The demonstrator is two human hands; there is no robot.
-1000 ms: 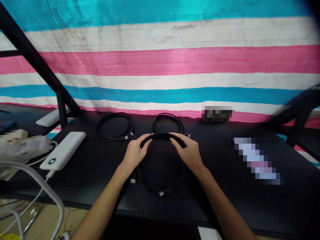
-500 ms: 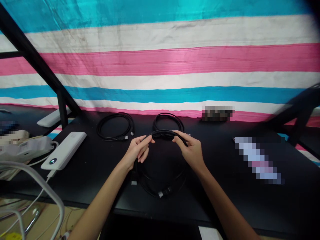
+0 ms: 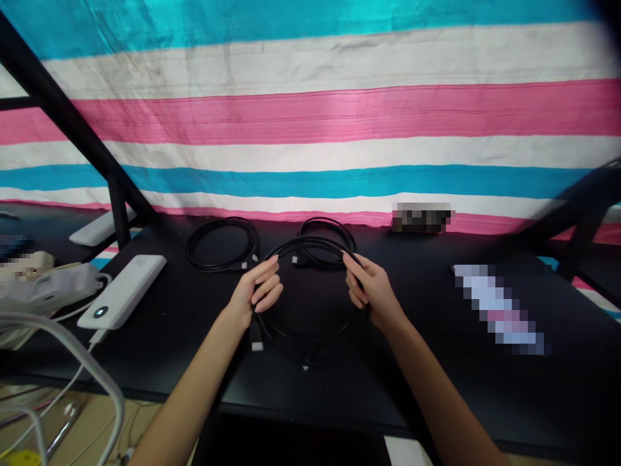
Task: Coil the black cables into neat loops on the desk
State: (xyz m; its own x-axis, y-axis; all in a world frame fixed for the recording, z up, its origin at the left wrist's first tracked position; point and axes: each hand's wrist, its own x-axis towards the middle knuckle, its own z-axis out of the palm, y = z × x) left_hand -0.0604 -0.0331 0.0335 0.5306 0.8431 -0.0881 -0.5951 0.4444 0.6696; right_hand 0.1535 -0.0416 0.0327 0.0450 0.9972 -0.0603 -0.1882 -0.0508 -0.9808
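Observation:
A coiled black cable (image 3: 310, 242) is held up above the dark table between my two hands. My left hand (image 3: 256, 287) is closed on the left side of the loop, and a plug with a pale tip (image 3: 257, 338) hangs just below it. On the opposite side, my right hand (image 3: 371, 288) pinches the loop between thumb and fingers. The loop's lower part blends into the dark tabletop. Behind it lies a second coiled cable (image 3: 332, 223), its pale-tipped plug visible inside the held loop. Farther left rests a third coiled cable (image 3: 220, 223) with two plug ends showing.
A white power bank (image 3: 129, 288) with a cable plugged in lies left on the table (image 3: 417, 388). White adapters (image 3: 68, 288) and thick cords crowd the far left. Blurred-out items sit at right and back. Black frame bars (image 3: 82, 136) slant before a striped sheet (image 3: 310, 110).
My hands have moved apart, the left one leftward and the right one slightly rightward. The held loop has widened and risen, and the plug behind it has come into view.

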